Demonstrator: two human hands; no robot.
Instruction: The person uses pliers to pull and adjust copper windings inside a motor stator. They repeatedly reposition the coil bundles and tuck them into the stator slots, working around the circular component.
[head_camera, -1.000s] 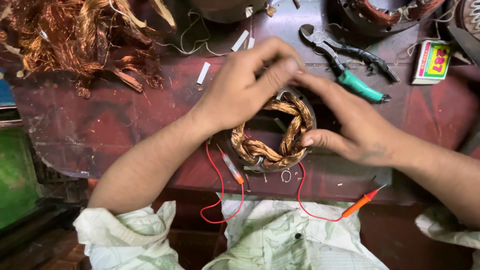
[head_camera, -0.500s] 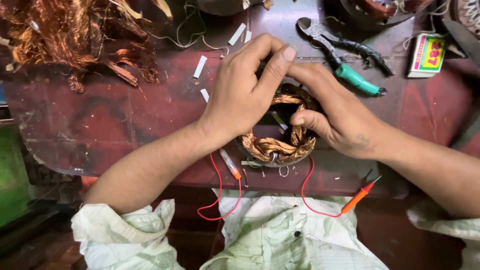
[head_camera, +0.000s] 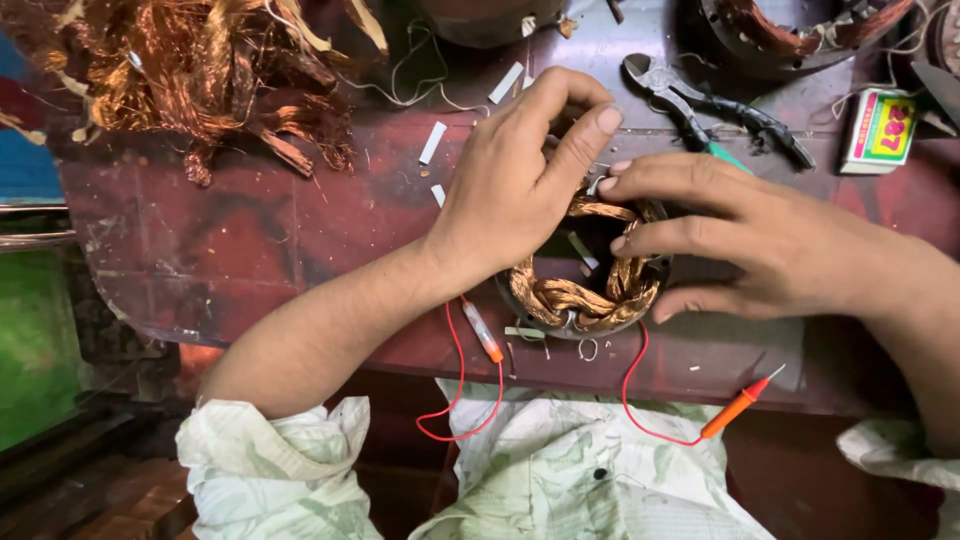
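A round motor stator with braided copper windings (head_camera: 585, 295) rests on the dark red bench (head_camera: 300, 230) in front of me. My left hand (head_camera: 520, 180) lies over its left and top side, fingers curled onto the windings. My right hand (head_camera: 760, 240) reaches in from the right, thumb under the rim and fingertips pressing on the copper at the top. Both hands grip the stator. Thin red wires (head_camera: 465, 400) run from it over the bench edge to an orange probe tip (head_camera: 735, 408).
A heap of scrap copper wire (head_camera: 190, 80) fills the back left. Pliers with dark and green handles (head_camera: 710, 105) lie behind the stator, with a small colourful box (head_camera: 880, 130) to the right. White paper strips (head_camera: 432, 142) are scattered. Another wound stator (head_camera: 790, 30) sits at the back right.
The view has shifted. My right hand has slid further over the stator's top, its fingers now stretched across the windings. My left hand stays on the left side.
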